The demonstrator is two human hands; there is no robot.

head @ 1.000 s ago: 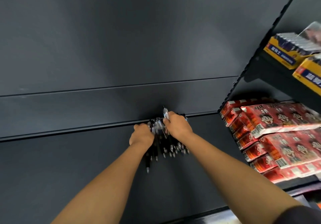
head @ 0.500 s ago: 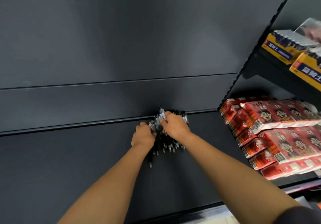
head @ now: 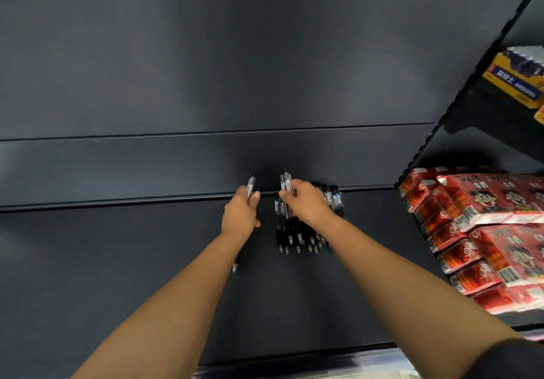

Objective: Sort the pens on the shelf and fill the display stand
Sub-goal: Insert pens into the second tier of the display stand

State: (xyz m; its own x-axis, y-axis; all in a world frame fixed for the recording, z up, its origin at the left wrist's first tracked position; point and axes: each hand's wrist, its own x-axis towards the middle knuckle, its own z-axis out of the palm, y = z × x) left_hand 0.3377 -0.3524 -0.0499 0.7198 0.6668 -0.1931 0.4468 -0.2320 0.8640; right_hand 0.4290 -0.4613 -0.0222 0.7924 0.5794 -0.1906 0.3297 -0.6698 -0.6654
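I'm getting only blurred print on the red cartoon-face packs [head: 485,216] at three o'clock. The left hand [head: 241,216] is pinching one pen [head: 250,185]. The right hand [head: 307,202] is clamping several pens [head: 285,183], with the pen pile [head: 297,233] lying on the shelf [head: 117,261] at its six o'clock.

Left hand [head: 240,216] grips one pen [head: 250,186]; right hand [head: 306,202] pinches several above the pen pile [head: 300,231] on the shelf [head: 117,261]; red packs [head: 485,231] at three o'clock.
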